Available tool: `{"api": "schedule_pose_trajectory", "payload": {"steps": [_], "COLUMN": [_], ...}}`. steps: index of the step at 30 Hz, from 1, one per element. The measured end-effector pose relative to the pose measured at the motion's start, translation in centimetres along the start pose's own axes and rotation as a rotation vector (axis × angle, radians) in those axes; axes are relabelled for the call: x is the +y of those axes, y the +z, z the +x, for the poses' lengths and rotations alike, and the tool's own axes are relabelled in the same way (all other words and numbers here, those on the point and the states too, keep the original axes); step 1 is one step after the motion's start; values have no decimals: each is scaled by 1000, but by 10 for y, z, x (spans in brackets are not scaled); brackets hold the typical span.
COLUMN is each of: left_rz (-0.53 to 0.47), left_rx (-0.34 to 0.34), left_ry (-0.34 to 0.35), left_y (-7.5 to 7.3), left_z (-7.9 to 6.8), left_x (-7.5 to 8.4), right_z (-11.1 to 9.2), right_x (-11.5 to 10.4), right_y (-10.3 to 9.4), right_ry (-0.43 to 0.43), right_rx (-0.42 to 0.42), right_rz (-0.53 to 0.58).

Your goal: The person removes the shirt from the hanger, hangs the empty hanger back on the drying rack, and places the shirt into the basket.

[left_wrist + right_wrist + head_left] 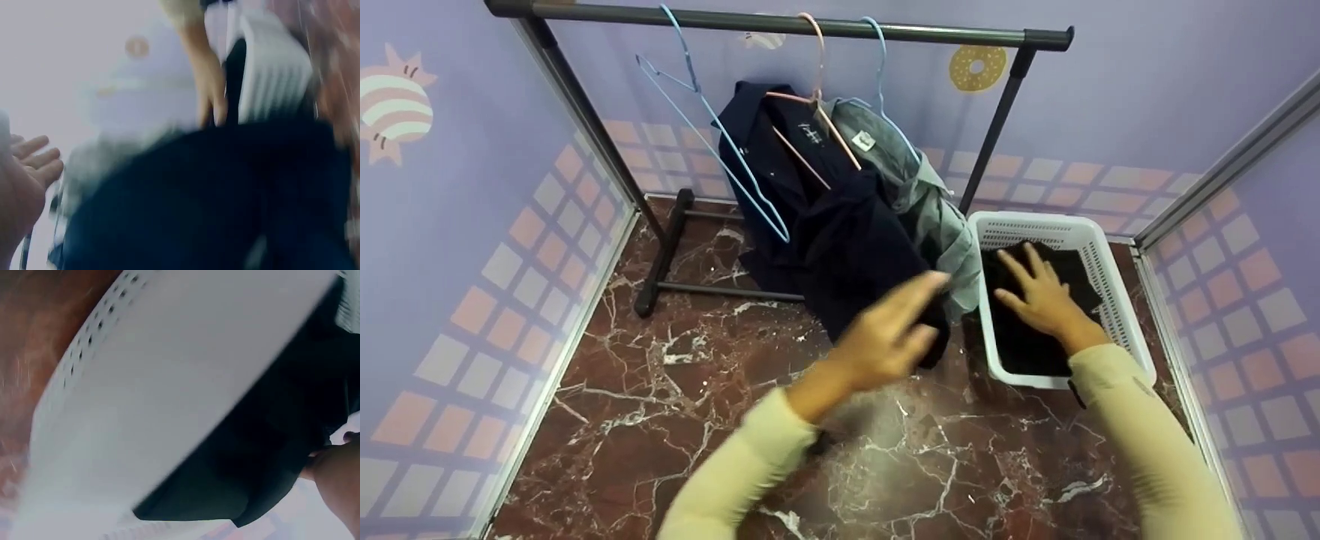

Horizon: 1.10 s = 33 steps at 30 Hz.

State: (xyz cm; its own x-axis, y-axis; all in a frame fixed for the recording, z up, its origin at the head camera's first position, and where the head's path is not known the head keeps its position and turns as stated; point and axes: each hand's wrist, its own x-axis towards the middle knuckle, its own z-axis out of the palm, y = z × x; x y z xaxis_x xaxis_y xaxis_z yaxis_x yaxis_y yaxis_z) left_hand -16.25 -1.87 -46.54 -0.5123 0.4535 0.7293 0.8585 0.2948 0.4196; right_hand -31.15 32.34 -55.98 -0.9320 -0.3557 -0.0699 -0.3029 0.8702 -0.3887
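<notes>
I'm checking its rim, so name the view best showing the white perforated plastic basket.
The head view: the white basket shows most of its rim clearly. Left wrist: only a blurred part. Right wrist: a cropped close-up.

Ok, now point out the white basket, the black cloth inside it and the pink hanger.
White basket [1125, 300]: head view, on its right-hand rim.
Black cloth [1027, 349]: head view, on its near part.
Pink hanger [821, 60]: head view, on its hook.

Cloth lies in the basket under the right grip, while behind the left grip shirts hang from a rack, a hanger farther left.
</notes>
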Motion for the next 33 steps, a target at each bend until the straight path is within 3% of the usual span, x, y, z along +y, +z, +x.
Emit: {"api": "schedule_pose_trajectory", "payload": {"steps": [2,4,7,10,15,20,27,30,33], "left_rz": [35,59,94,138,200,265,314,316,322], "left_rx": [113,198,294,339,304,246,202,183,182], "left_ry": [43,42,-1,-71,-207,-337,-441,-464,-468], "left_y": [-19,-35,-50,-59,-67,-68,-62,-62,-62], "left_z": [-15,-29,-49,-68,-93,-109,-123,-125,-125], "left_x": [-10,-19,-33,-47,-70,-89,-109,-112,-113], "right_z": [4,7,11,16,24,30,34,34,33], "right_x": [-2,-3,-5,-9,-16,-19,-20,-19,-18], "right_y": [4,7,7,5,-2,2,9,7,4], "right_ry": [-12,-14,-23,-26,22,42,77,92,94], "right_rx": [-42,-73,-122,-187,-279,-312,-397,-368,-274], "right_rz": [-51,-81,-108,-125,-139,-161,-161,-167,-172]}}
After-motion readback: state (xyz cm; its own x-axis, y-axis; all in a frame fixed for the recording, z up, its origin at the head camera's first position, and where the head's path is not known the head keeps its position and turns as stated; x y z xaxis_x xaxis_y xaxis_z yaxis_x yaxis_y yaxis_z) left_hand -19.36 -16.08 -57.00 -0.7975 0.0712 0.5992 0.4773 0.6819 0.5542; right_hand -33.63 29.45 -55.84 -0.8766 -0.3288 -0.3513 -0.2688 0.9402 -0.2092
